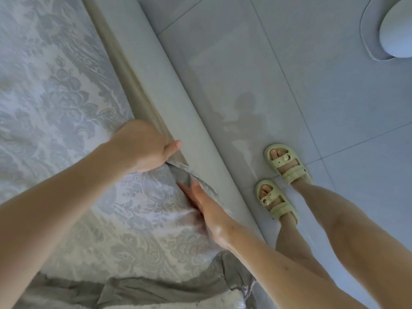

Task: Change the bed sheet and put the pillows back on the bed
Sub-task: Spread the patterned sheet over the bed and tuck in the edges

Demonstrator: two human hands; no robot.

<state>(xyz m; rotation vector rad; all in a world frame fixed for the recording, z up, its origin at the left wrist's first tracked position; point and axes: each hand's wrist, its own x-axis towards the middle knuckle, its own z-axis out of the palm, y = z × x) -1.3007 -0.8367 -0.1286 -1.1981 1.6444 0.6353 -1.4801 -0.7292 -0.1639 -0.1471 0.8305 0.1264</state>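
A person standing at the right side of a bed works a bed sheet (66,97) with 2 bare hands. The sheet is a smooth, faintly glossy weave with a grey floral damask pattern on a pale ground. It lies flat over the mattress (124,70), whose beige, piped side shows as a narrow band running from far to near.

The left hand (142,146) grips the sheeted edge of the mattress, fingers curled down over it out of sight, thumb (176,145) pointing right. Just nearer, the right hand (207,208) is flat and straight-fingered, turned on edge and pressed into the seam between the mattress and the padded grey bed frame (174,97). A crumpled fold of sheet (189,177) bunches between the 2 hands, touching both. How deep the right fingertips reach cannot be told.

To the right lies a floor (323,97) of large, matte grey tiles with thin joints. On it stand the person's feet in 2 chunky pale yellow sandals (287,163), each with 2 straps, just beside the frame. A smooth white rounded object (399,30) sits on a grey base at far right. Wrinkled grey-beige cloth (133,291) crosses the nearest edge.
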